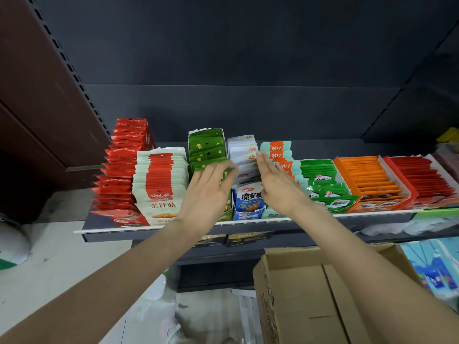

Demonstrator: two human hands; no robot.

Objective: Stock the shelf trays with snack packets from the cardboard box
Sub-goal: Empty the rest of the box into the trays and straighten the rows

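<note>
A row of blue-and-white snack packets (249,194) stands in a narrow tray at the middle of the dark shelf (248,223). My left hand (207,192) lies flat against the left side of that row, fingers straight, over the green packet tray (207,147). My right hand (278,184) presses the row's right side with straight fingers, beside the teal-and-orange packets (277,151). Neither hand holds a packet. The cardboard box (310,294) sits open below the shelf at the lower right.
Red packets (119,175) and white-and-red packets (160,180) fill the shelf's left part. Green (323,184), orange (370,180) and red trays (422,180) line the right. Blue packs (437,266) lie beside the box. Plastic wrap (159,309) covers the floor.
</note>
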